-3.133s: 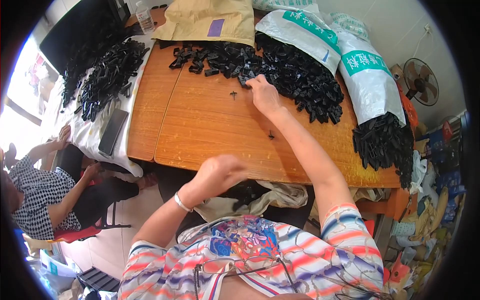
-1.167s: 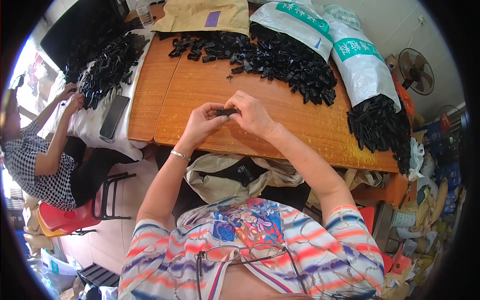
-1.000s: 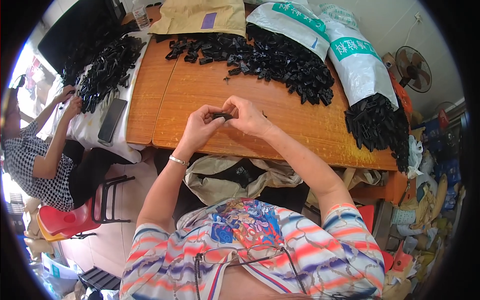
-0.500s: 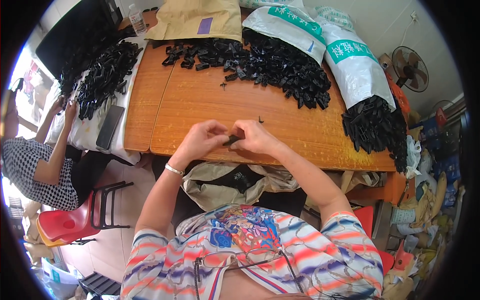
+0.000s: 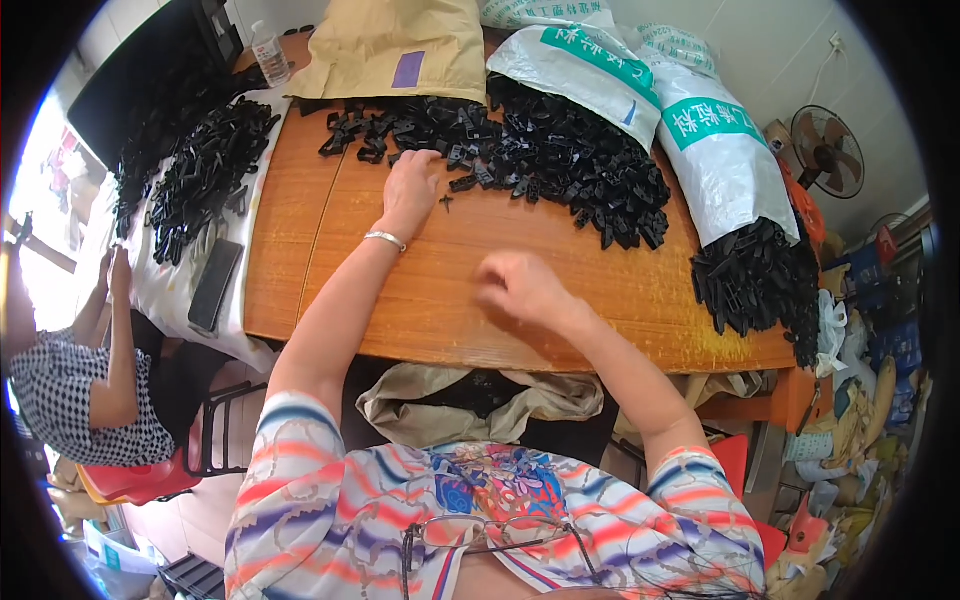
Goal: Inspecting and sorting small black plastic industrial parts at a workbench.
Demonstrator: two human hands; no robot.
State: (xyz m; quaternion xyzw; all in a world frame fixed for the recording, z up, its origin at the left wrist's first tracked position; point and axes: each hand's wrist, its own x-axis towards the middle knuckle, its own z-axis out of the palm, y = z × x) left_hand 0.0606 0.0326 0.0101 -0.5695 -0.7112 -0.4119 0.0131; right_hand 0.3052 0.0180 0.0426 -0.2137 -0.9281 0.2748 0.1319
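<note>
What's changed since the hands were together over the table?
The left hand went forward to the near edge of the black pile; the right hand parted from it, blurred, over the table. The piece they held no longer shows. The bags and phone stayed put.

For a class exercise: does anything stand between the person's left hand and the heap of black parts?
Nothing visible does: the left hand is at the near edge of the heap of black parts. A small dark piece lies to the hand's right, not between them.
</note>
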